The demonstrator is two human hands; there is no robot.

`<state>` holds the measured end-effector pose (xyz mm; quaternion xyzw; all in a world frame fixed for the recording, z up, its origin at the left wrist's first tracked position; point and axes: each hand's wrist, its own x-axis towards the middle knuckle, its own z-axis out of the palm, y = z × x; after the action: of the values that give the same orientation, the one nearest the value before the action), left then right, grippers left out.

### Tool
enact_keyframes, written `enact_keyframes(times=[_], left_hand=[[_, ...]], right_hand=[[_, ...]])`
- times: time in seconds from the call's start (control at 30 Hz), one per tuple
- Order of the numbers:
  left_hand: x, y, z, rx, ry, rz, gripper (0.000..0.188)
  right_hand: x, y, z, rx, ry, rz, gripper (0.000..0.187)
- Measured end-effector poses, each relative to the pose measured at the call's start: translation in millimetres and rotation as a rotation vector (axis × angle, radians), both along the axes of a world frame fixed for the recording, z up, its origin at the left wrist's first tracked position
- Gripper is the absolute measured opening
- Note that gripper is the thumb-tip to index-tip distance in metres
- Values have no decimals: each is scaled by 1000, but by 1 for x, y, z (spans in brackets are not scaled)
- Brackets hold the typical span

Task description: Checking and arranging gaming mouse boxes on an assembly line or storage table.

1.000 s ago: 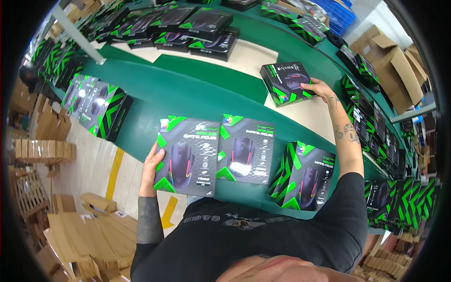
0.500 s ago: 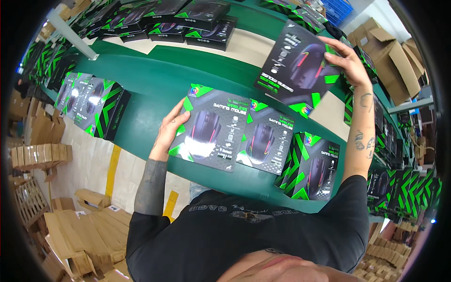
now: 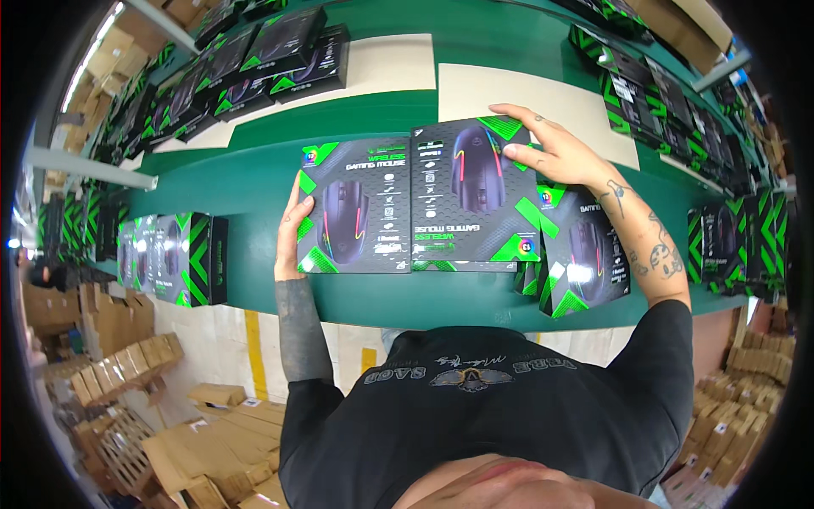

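Observation:
Several black-and-green boxed computer mice lie side by side on the green table (image 3: 254,182) in front of me. My left hand (image 3: 290,236) grips the left edge of the leftmost box (image 3: 352,208). My right hand (image 3: 555,157) presses flat on the top right corner of a middle box (image 3: 473,191), which lies upside down on top of another box. A third box (image 3: 585,250) sits to the right, partly under my right wrist.
Rows of the same boxes line the far side (image 3: 254,59), the left edge (image 3: 170,254) and the right edge (image 3: 738,233) of the table. Two pale mats (image 3: 526,93) lie on the tabletop. Cardboard cartons (image 3: 127,373) are stacked on the floor at left and right.
My right hand has brought a box from the far right of the table and laid it down on the middle box. My left hand stayed on the left box.

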<state>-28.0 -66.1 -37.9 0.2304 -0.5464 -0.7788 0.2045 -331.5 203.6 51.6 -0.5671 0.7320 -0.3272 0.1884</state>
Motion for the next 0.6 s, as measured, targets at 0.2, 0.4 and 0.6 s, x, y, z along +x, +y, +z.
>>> enact_keyframes(times=[0.2, 0.4, 0.6], left_hand=[[-9, 5, 17, 57, -134, 26, 67], [20, 26, 10, 17, -90, 125, 60], [18, 9, 10, -78, -184, 45, 70]], right_hand=[[39, 36, -12, 156, 589, -32, 78], [11, 153, 15, 25, 112, -384, 73], [61, 175, -78, -500, -873, -876, 55]])
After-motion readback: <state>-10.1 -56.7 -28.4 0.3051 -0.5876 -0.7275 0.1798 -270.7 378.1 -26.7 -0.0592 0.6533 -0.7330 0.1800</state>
